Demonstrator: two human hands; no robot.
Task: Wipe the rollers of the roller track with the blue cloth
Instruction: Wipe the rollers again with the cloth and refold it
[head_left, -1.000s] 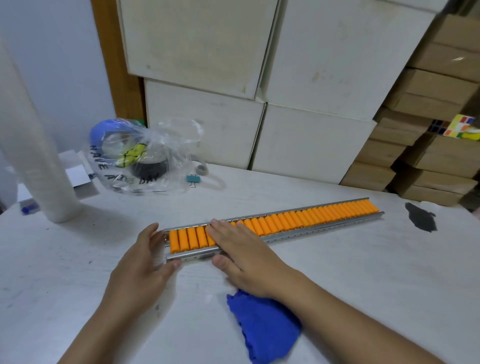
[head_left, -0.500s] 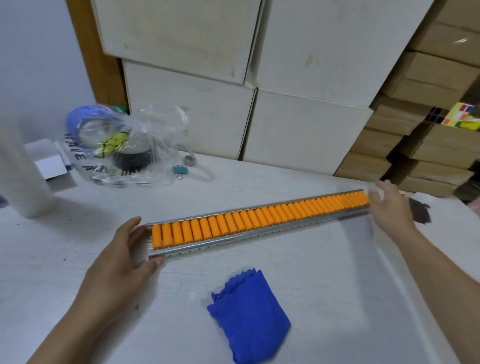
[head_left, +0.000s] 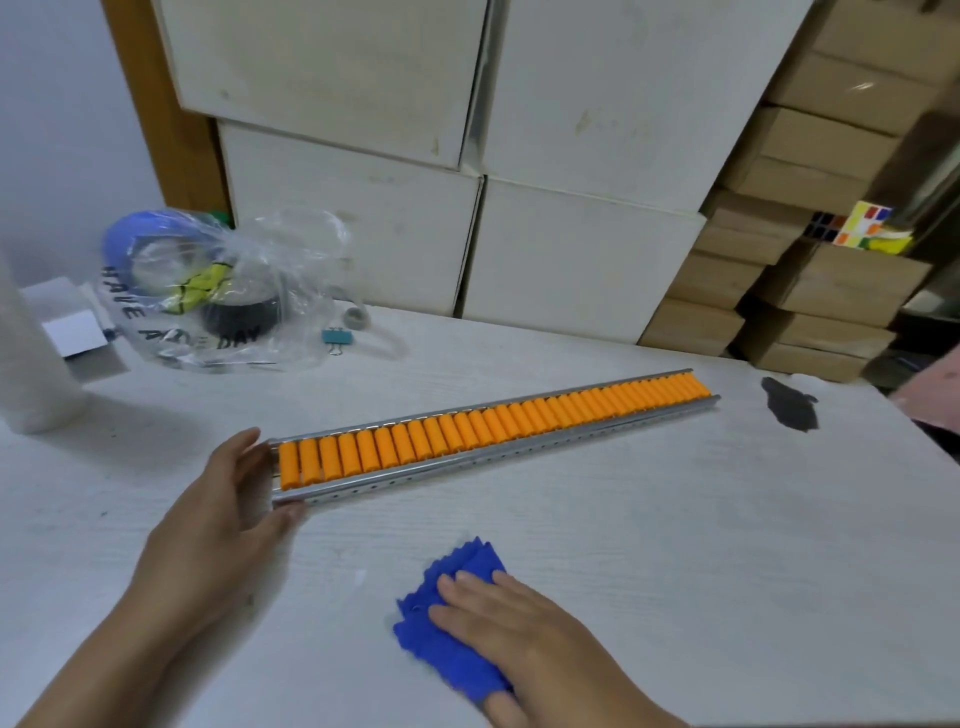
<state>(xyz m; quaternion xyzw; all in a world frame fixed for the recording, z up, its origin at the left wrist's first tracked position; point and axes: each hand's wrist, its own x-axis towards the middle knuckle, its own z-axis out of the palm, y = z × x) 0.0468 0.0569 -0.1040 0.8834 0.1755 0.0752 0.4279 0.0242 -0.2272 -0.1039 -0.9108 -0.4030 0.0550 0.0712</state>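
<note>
A long metal roller track (head_left: 493, 454) with several orange rollers (head_left: 467, 428) lies slanted across the white table. My left hand (head_left: 223, 499) cups its near left end, thumb on the front rail and fingers at the back. The crumpled blue cloth (head_left: 441, 629) lies on the table in front of the track. My right hand (head_left: 519, 623) rests flat on the cloth's right half, fingers spread over it, thumb tucked under its near edge.
A clear plastic bag (head_left: 208, 296) with tape rolls sits at the back left beside a white roll (head_left: 31, 364) and a binder clip (head_left: 336, 338). White boxes (head_left: 571, 249) and brown cartons (head_left: 810, 291) stand behind. A dark patch (head_left: 789, 408) marks the table's right.
My right hand left the track's far right end and came down onto the blue cloth. My left hand stays at the track's left end.
</note>
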